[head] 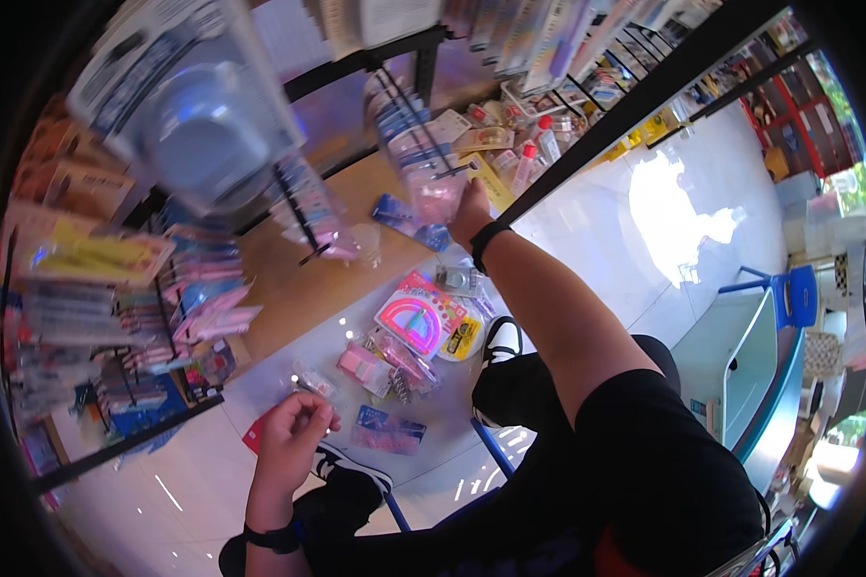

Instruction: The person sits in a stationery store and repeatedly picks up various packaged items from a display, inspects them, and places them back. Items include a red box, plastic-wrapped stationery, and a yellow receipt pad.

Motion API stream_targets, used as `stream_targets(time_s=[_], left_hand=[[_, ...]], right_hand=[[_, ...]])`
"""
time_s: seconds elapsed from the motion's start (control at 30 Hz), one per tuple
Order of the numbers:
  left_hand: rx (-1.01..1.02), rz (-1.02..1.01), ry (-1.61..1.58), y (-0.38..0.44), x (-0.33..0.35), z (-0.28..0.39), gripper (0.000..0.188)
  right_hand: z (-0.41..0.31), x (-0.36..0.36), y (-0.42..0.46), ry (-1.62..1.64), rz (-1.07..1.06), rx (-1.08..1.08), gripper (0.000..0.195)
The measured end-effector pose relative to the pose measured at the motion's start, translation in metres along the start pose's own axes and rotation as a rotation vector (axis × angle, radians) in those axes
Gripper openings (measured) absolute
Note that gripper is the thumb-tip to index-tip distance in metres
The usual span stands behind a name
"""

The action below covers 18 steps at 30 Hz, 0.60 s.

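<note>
My right hand (pixel 473 213) reaches up to the end of a metal display hook, its fingers at a pink clear-wrapped packet (pixel 436 198) that hangs there with other packets behind it. Whether the fingers grip the packet is hard to tell. My left hand (pixel 299 425) is low at the left, above the floor, with fingers curled and thumb against them; whether something small is between them I cannot tell. On the floor between my feet lie a pink card with a rainbow-shaped item (pixel 417 317), a pink boxed item (pixel 366 369), a yellow-labelled round pack (pixel 464 339) and a blue-and-pink packet (pixel 390 430).
Hanging packets crowd the hooks at left, with a large blister pack (pixel 206 137) close to the camera. A wooden shelf board (pixel 296 288) runs below. A black metal post (pixel 620 108) slants at right, near a basket of small goods (pixel 541 108). A light green bin (pixel 729 360) stands right.
</note>
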<state>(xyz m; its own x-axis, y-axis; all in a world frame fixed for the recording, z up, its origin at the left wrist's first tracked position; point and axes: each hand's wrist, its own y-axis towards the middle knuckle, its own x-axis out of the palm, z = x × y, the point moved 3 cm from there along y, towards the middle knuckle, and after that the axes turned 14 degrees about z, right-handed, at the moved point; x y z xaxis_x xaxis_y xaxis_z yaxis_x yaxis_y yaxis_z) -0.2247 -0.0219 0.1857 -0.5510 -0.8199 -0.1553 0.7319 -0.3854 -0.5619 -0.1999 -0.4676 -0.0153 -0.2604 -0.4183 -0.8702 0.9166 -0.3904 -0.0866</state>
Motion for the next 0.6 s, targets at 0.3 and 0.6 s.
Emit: stream_targets(time_s=[0.3,0.6], left_hand=[[-0.124,0.016,0.024,0.016,0.008,-0.010,0.013],[-0.153,0.012,0.018,0.030,0.015,-0.013,0.012]], right_hand=[[0.032,0.016,0.030,0.140,0.316,0.086,0.058],[0.026,0.016,0.053,0.277,0.253,0.143,0.071]])
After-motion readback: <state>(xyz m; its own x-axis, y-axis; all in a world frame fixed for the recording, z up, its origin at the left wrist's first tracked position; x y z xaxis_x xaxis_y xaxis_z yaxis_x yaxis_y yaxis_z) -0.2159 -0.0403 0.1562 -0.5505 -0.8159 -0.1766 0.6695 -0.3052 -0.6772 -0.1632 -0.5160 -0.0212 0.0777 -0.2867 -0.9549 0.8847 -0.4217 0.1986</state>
